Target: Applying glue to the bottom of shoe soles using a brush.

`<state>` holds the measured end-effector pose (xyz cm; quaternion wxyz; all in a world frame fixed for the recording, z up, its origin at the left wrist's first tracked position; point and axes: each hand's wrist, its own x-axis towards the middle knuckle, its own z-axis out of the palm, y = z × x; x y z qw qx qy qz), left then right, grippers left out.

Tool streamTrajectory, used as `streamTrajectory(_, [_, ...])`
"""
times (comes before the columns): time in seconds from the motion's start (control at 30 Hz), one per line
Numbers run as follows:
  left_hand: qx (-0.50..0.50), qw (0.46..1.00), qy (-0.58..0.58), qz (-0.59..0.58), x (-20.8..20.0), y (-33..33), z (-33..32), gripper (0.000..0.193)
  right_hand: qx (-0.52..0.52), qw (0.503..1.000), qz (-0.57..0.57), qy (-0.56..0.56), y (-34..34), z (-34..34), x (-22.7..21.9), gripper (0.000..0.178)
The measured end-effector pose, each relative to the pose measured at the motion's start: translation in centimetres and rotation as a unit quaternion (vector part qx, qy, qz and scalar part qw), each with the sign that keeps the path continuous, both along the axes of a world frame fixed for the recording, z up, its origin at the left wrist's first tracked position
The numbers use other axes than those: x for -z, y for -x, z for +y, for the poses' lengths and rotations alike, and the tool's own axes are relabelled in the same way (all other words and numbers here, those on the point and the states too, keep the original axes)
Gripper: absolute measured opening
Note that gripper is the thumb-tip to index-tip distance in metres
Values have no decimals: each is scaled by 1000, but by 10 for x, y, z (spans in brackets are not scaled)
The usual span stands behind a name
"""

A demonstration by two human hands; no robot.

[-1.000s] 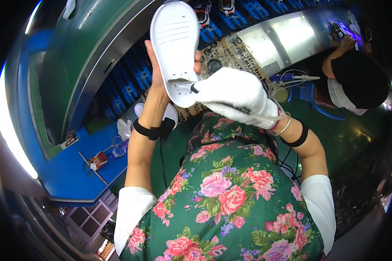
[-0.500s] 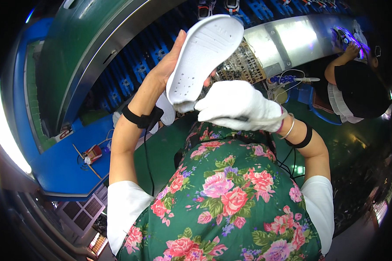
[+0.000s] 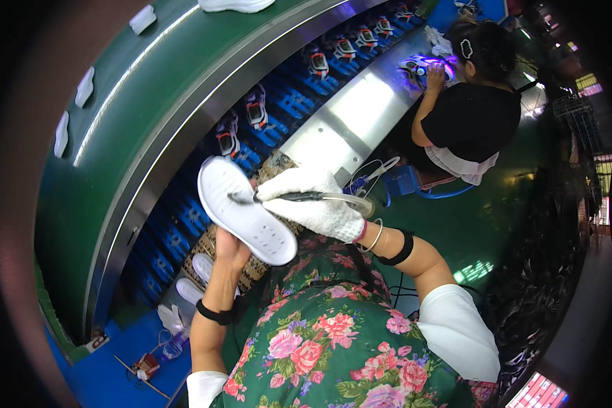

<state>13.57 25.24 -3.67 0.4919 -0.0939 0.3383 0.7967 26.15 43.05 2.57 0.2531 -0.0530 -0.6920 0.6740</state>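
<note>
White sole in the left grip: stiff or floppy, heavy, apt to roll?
The white sole probably holds its shape: no sag shows where it extends past the left grip. Likely light, as one grip seems to support it. Its long, broad outline makes rolling unlikely.

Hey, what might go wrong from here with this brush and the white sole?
The sole might tilt or slip, since only the bare left hand appears to support it. The tube running back from the brush could snag or tug, as it passes over the gloved right hand. The brush might also touch the left hand's bare fingertips near the sole's edge.
</note>
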Motion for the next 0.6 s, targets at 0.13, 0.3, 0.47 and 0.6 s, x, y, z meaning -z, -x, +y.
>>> streamTrajectory(0.13, [78, 997, -9, 2, -10, 1, -7, 55, -17, 992, -1, -122, -4, 5, -1, 19])
streamTrajectory(0.3, [16, 990, -118, -68, -2, -5, -31, 53, -2, 978, 54, -201, -15, -8, -3, 21])
streamTrajectory(0.47, [40, 973, -213, -81, 5, -12, -39, 74, 23, 977, 88, -190, -20, -16, -12, 26])
streamTrajectory(0.6, [59, 969, -239, 0, -19, -25, -9, 79, 49, 972, 91, -211, -17, -10, -11, 26])
